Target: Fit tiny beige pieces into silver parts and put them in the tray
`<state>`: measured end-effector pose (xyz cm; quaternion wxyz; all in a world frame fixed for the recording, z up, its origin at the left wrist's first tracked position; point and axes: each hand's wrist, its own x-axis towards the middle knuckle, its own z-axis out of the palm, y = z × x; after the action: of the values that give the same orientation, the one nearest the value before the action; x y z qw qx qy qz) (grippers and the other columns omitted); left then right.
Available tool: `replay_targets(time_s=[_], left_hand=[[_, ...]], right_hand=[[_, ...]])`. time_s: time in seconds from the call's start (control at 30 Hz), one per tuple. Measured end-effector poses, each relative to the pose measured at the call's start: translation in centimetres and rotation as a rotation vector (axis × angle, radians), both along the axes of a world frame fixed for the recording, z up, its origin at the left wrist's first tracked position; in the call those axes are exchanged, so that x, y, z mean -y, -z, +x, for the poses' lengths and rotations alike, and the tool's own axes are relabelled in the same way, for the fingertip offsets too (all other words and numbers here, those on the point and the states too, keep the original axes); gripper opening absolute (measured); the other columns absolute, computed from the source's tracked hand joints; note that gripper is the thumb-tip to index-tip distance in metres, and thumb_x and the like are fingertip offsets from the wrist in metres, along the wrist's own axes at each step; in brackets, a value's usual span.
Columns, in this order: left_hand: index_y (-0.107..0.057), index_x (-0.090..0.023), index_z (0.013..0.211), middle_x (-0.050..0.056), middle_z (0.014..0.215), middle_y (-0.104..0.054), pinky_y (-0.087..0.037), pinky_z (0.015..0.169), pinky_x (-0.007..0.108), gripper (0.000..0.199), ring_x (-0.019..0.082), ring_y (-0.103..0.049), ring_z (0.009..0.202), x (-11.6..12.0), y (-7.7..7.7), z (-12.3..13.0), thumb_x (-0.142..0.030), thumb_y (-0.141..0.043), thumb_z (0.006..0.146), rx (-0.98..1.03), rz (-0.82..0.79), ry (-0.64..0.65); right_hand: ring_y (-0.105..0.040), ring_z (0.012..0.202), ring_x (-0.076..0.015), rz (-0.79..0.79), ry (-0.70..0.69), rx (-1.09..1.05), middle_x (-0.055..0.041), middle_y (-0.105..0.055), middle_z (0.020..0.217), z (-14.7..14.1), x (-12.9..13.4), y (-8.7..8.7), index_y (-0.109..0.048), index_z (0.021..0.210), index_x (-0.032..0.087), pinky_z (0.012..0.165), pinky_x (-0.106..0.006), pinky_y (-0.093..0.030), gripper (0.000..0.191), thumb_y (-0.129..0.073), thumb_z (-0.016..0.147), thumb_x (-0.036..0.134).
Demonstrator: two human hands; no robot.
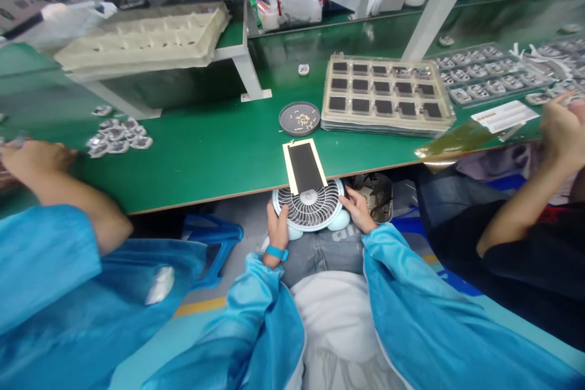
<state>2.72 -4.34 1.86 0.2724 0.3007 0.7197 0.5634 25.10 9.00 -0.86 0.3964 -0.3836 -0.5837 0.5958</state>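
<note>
Gripping fan (pixel 313 210) by its rim, with left hand (pixel 278 228) and right hand (pixel 360 210) closed at opposite sides, above lap (pixel 322 251). Facing upward with grille, feet (pixel 339 220) toward the body; long axis perhaps running away from body, far part hidden. Just beyond, overhung by black sheet (pixel 306 166) on bench (pixel 205 158). Farther, on bench, followed by dish (pixel 290 125) and, beside it, tray (pixel 386 117).

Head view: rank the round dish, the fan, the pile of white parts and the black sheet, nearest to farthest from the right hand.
From the right hand:
1. fan, in its grip
2. black sheet, to its left, at the table edge
3. round dish, beyond the sheet
4. pile of white parts, far left
</note>
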Motion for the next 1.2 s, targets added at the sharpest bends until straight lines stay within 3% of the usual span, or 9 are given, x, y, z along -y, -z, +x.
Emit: replay_targets(time_s=[0.23, 0.53, 0.9, 1.2], left_hand=[[-0.049, -0.020, 0.134, 0.011, 0.132, -0.062, -0.038, 0.116, 0.041, 0.049, 0.029, -0.055, 0.129, 0.6, -1.1, 0.3, -0.048, -0.056, 0.095, 0.085, -0.031, 0.010], [-0.050, -0.024, 0.141, 0.007, 0.146, -0.056, -0.033, 0.120, 0.038, 0.048, 0.026, -0.048, 0.139, 1.3, -1.5, 0.3, -0.045, -0.051, 0.097, 0.159, -0.017, 0.076], [-0.053, -0.025, 0.139, 0.007, 0.151, -0.051, -0.023, 0.126, 0.042, 0.045, 0.028, -0.038, 0.147, 1.4, -0.6, 0.4, -0.041, -0.054, 0.097, 0.200, -0.045, 0.101], [-0.053, -0.021, 0.131, 0.011, 0.132, -0.062, -0.036, 0.118, 0.048, 0.049, 0.033, -0.055, 0.130, 0.4, -0.5, -1.2, -0.042, -0.064, 0.089, 0.151, -0.147, 0.143]], right_hand=[[-0.061, 0.129, -0.0307, -0.048, 0.017, 0.010, -0.0113, -0.067, 0.137, -0.3, 0.4, -0.8, -0.066, 0.130, 0.016, 0.114, -0.047, -0.044, 0.058, -0.071, 0.084, 0.051], [-0.067, 0.116, -0.0308, -0.125, 0.020, 0.039, -0.0068, -0.076, 0.117, 0.1, 1.6, -1.8, -0.070, 0.125, 0.019, 0.102, -0.044, -0.053, 0.049, -0.069, 0.086, 0.048], [-0.063, 0.126, -0.0302, -0.122, 0.045, 0.078, -0.0067, -0.070, 0.131, 0.6, 2.1, -1.8, -0.069, 0.128, 0.021, 0.108, -0.044, -0.050, 0.051, -0.066, 0.087, 0.050], [-0.069, 0.109, -0.0286, -0.115, 0.072, 0.174, -0.0075, -0.076, 0.116, -0.2, 1.3, -1.5, -0.074, 0.114, 0.019, 0.100, -0.042, -0.053, 0.047, -0.065, 0.085, 0.056]])
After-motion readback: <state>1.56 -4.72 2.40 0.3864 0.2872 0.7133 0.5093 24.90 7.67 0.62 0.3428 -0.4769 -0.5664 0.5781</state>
